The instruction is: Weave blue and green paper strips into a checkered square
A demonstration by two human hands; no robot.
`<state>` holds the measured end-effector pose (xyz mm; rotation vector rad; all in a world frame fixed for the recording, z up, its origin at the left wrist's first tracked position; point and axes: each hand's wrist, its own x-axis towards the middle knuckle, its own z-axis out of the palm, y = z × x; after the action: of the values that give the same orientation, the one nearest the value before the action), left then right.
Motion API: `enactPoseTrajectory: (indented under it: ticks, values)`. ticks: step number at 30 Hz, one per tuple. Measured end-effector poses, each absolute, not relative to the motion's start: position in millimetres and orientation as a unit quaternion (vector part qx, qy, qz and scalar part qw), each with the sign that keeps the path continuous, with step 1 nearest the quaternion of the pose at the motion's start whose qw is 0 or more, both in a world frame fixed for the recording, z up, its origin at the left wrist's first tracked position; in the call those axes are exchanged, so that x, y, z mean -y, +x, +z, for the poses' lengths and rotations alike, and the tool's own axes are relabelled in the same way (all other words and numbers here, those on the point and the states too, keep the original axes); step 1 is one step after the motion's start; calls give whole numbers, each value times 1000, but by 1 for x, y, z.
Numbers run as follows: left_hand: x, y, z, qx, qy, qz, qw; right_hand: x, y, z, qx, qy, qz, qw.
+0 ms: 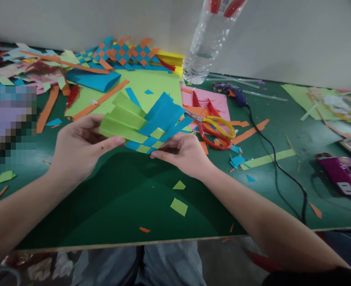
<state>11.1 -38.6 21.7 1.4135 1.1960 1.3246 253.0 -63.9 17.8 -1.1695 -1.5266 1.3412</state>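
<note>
Between my two hands, above the green table, is a paper weave (151, 141) of blue and light green strips. Its lower part is a tight checkered pattern, while loose strip ends fan out at the top. My left hand (84, 145) pinches the light green strips (123, 119) on the left side, thumb in front. With thumb and fingers, my right hand (183, 153) grips the lower right corner of the checkered part, near the blue strips (163, 113). The fingers behind the paper are partly hidden. Just beyond my right hand lie scissors (215, 129) with yellow and orange handles.
Finished-looking woven pieces (124, 51) and paper strips crowd the back left. A water bottle (212, 43) stands at the wall. A glue gun (233, 95) trails a black cord (272, 147) across the right. A purple device (344, 174) lies far right; green scraps (179, 207) lie in front.
</note>
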Motion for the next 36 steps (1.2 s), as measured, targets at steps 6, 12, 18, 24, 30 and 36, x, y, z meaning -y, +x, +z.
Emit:
enactPoseTrajectory:
  ticks: [6,12,18,24,30,36]
  values:
    - [47,11,24,-478,598,546,342,63,253,16,627,-463,494,387]
    - [57,8,26,-480,661,546,187,63,254,13,656,-492,465,333]
    - [57,7,24,-522,636,537,184,62,253,15,674,-479,462,320]
    - [57,8,24,-504,641,548,186,61,255,10,643,-474,481,361]
    - [53,5,24,-507,651,535,181,56,262,13,682,-359,447,455]
    - [52,9,26,-524,649,514,199,57,262,23,668,-393,446,447]
